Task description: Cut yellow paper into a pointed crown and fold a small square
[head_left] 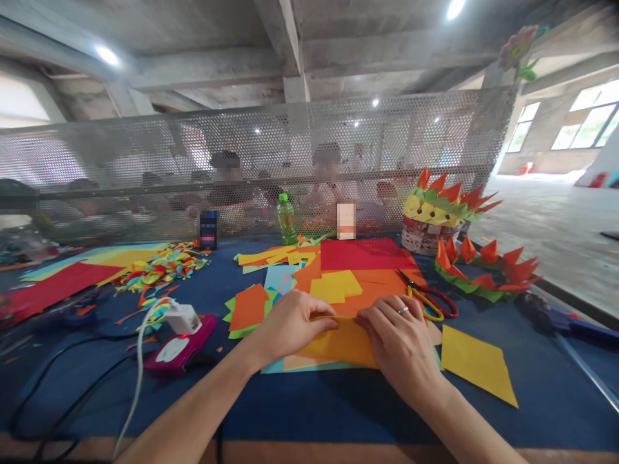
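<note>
Orange paper [338, 345] is pinched at its top edge in the grip of left hand [294, 322] and right hand [401, 338], apparently mid-fold; even creasing seems called for.

Single head-worn view, looked forward and down across counter [290, 412], sat close behind left hand [294, 322] and right hand [399, 335], faced perforated screen [275, 138].

A perforated partition [159, 145] stands beneath concrete beams [213, 66].
</note>
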### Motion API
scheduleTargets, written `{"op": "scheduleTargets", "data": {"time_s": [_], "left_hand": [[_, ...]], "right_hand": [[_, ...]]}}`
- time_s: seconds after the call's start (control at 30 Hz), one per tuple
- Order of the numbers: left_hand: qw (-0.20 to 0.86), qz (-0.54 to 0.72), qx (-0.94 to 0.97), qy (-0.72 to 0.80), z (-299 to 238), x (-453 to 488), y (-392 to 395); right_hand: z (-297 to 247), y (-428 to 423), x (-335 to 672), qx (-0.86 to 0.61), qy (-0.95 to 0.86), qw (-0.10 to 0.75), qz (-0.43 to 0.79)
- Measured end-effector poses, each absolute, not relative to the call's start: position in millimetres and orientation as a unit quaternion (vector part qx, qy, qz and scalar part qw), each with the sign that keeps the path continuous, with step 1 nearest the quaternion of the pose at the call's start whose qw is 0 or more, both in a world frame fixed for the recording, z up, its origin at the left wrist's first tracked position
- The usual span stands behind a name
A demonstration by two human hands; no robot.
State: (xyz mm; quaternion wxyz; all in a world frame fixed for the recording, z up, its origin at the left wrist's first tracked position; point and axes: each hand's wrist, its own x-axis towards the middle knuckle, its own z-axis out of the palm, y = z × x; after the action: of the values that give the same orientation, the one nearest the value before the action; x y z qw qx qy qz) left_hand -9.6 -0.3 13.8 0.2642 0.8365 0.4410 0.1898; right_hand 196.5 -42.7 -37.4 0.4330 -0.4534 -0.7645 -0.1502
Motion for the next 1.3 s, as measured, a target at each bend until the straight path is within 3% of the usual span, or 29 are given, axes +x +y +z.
{"op": "scheduleTargets", "data": {"time_s": [0.3, 1.3], "left_hand": [[0.357, 0.199, 0.787, 0.463, 12, -10, 1], [0.406, 0.259, 0.753, 0.448, 16, -29, 15]], "right_hand": [[-35, -47, 197, -0.452, -0.767, 0.425, -0.164], [-32, -47, 213, -0.470, -0.733, 0.442, -0.215]]}}
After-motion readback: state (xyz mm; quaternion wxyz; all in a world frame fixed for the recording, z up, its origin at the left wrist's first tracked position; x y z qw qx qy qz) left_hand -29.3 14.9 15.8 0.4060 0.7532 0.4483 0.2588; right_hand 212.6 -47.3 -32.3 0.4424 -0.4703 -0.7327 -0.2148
